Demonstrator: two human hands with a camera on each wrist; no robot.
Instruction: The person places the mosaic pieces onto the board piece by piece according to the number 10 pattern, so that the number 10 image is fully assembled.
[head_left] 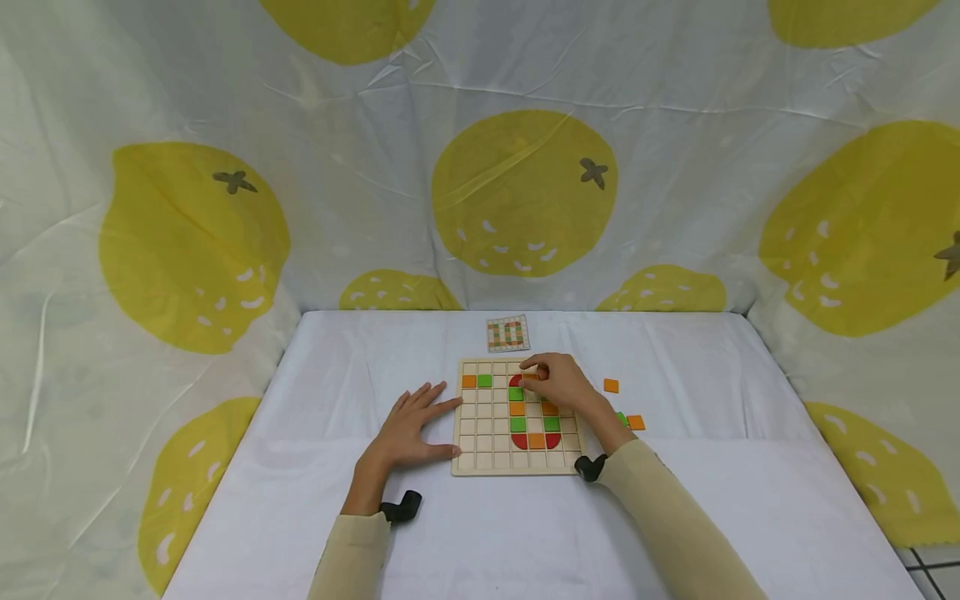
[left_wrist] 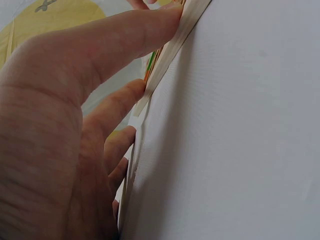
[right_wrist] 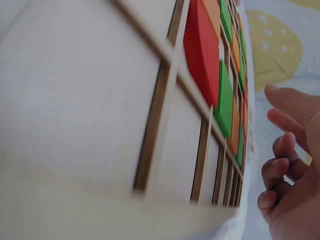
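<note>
A light wooden grid board lies on the white table, with orange, green and red tiles in some cells. Spread fingers of my left hand lie at its left side, and thumb and index fingertips touch the edge. My right hand is over the upper right part, thumb and index apart, close to an orange tile beside a red rounded tile. In the right wrist view my right hand has its other fingers loosely curled, and no tile shows between thumb and index. Part of the board is hidden under that hand.
Behind the board lies a small pattern card. Loose to the right are an orange tile, another orange tile and a green tile partly behind the right wrist. A lemon-print cloth hangs around the table.
</note>
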